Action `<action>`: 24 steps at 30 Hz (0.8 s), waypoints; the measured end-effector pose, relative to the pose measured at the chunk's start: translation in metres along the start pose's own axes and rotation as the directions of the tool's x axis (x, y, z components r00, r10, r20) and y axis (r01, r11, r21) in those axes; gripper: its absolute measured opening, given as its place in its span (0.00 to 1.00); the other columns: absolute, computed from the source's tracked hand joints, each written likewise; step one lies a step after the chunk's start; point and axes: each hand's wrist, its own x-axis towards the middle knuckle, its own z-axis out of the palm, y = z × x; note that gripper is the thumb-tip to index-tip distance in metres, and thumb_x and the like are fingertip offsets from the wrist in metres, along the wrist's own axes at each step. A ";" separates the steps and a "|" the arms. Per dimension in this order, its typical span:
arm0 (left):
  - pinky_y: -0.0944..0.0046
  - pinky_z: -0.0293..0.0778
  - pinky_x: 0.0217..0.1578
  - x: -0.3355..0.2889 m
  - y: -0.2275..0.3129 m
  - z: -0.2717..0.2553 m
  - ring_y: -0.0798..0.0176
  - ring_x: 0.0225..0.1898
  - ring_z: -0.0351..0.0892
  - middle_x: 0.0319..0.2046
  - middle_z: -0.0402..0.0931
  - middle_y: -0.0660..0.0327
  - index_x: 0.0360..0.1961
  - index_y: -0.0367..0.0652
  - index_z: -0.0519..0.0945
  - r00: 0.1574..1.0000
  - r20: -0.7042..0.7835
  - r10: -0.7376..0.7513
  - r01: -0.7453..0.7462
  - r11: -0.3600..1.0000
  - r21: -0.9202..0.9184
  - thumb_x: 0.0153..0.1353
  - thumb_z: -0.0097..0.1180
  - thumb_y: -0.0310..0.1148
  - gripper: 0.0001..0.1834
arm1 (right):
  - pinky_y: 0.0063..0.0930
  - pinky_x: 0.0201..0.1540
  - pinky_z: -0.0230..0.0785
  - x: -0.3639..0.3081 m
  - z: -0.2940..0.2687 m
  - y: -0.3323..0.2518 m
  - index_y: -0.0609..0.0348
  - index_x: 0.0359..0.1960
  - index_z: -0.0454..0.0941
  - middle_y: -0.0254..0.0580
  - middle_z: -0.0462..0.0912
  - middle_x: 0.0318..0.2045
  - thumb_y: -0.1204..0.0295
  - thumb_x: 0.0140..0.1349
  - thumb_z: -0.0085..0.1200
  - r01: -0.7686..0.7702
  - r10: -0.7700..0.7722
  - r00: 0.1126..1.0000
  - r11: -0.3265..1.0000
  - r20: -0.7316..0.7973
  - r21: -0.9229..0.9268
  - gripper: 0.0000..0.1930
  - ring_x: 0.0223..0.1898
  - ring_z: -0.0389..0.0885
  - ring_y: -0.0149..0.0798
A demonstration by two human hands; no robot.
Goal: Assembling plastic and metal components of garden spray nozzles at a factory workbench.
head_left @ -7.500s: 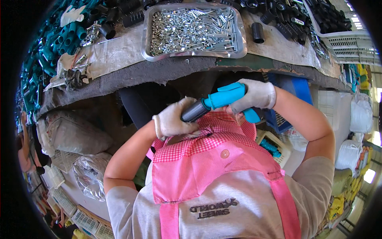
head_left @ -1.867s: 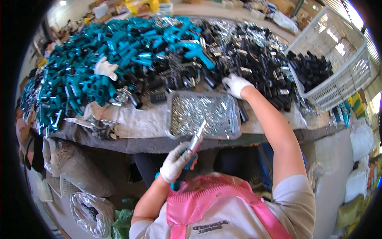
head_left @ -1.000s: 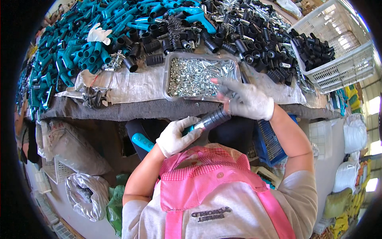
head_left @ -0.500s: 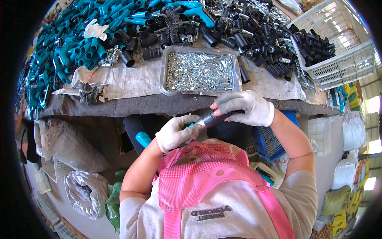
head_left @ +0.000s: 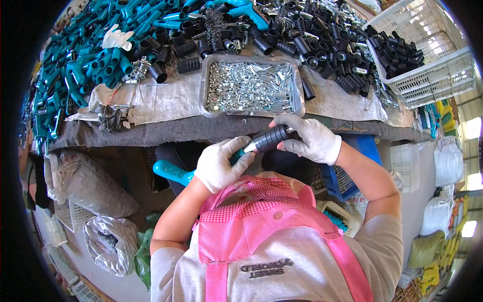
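Observation:
My left hand (head_left: 220, 166), in a white glove, is closed around a tool with a teal plastic handle (head_left: 173, 172) that sticks out to the left. A short bright metal section shows between that hand and a black ribbed sleeve (head_left: 270, 139). My right hand (head_left: 316, 141), gloved with bare fingertips, pinches the sleeve's far right end, where a small metal tip (head_left: 289, 130) shows between thumb and fingers. The tool lies nearly level above my lap, just off the bench's front edge. Close beyond it stands a metal tray (head_left: 205, 100) full of small silvery pins and nuts.
Teal handles (head_left: 108, 65) are heaped on the bench's left, with a loose white glove (head_left: 117, 38) on top. Black sleeves (head_left: 329, 48) and springs pile up behind the tray. A white crate (head_left: 427, 80) with black parts is at right; a blue crate (head_left: 370, 147) sits below.
The teal handle now reaches further out left of my left hand. My right hand has shifted toward the sleeve's end, uncovering its ribs and the metal tip.

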 end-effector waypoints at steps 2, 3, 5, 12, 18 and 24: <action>0.62 0.74 0.31 0.000 -0.001 0.001 0.60 0.28 0.80 0.27 0.78 0.51 0.43 0.34 0.76 0.996 -0.053 0.067 -0.062 0.994 0.092 0.58 0.55 0.33 0.15 | 0.41 0.46 0.69 -0.002 0.002 -0.001 0.57 0.51 0.70 0.50 0.76 0.41 0.71 0.52 0.60 -0.083 0.084 0.995 0.996 0.049 -0.017 0.23 0.44 0.76 0.52; 0.59 0.74 0.33 0.002 -0.003 0.000 0.53 0.30 0.80 0.28 0.78 0.49 0.42 0.35 0.76 0.998 0.056 0.005 -0.003 0.999 -0.042 0.58 0.55 0.36 0.16 | 0.42 0.44 0.70 0.000 0.001 0.002 0.57 0.52 0.70 0.49 0.74 0.40 0.72 0.52 0.60 0.184 -0.185 0.983 0.973 0.007 -0.138 0.24 0.42 0.76 0.53; 0.58 0.74 0.36 0.008 -0.003 -0.003 0.49 0.32 0.80 0.29 0.78 0.47 0.40 0.35 0.77 0.936 0.336 -0.110 0.230 0.910 -0.345 0.58 0.54 0.36 0.15 | 0.42 0.43 0.70 0.000 0.006 0.005 0.57 0.52 0.69 0.49 0.73 0.42 0.71 0.50 0.61 0.225 -0.206 0.969 0.963 0.135 -0.145 0.25 0.41 0.76 0.53; 0.54 0.74 0.32 0.004 0.006 0.005 0.44 0.32 0.77 0.31 0.76 0.49 0.40 0.37 0.76 0.979 0.060 0.195 -0.202 0.967 0.155 0.50 0.59 0.33 0.16 | 0.34 0.33 0.72 -0.004 0.023 0.019 0.59 0.46 0.72 0.44 0.77 0.25 0.61 0.65 0.46 -0.237 0.213 0.960 0.963 0.181 0.124 0.15 0.26 0.79 0.44; 0.52 0.73 0.32 0.006 -0.005 0.001 0.45 0.32 0.77 0.31 0.76 0.50 0.39 0.39 0.76 0.987 0.134 0.086 -0.091 0.995 0.036 0.51 0.58 0.34 0.15 | 0.40 0.41 0.72 -0.001 0.026 0.014 0.57 0.53 0.68 0.49 0.75 0.42 0.66 0.46 0.63 0.369 -0.350 0.927 0.797 0.132 -0.479 0.30 0.42 0.77 0.49; 0.55 0.73 0.29 0.002 0.000 0.003 0.50 0.30 0.78 0.31 0.76 0.55 0.38 0.42 0.76 0.927 0.097 0.361 -0.373 0.871 0.320 0.48 0.60 0.35 0.15 | 0.36 0.37 0.73 0.013 0.018 0.011 0.61 0.52 0.66 0.54 0.79 0.34 0.54 0.60 0.51 -0.595 0.356 0.648 0.789 0.674 0.155 0.26 0.35 0.80 0.48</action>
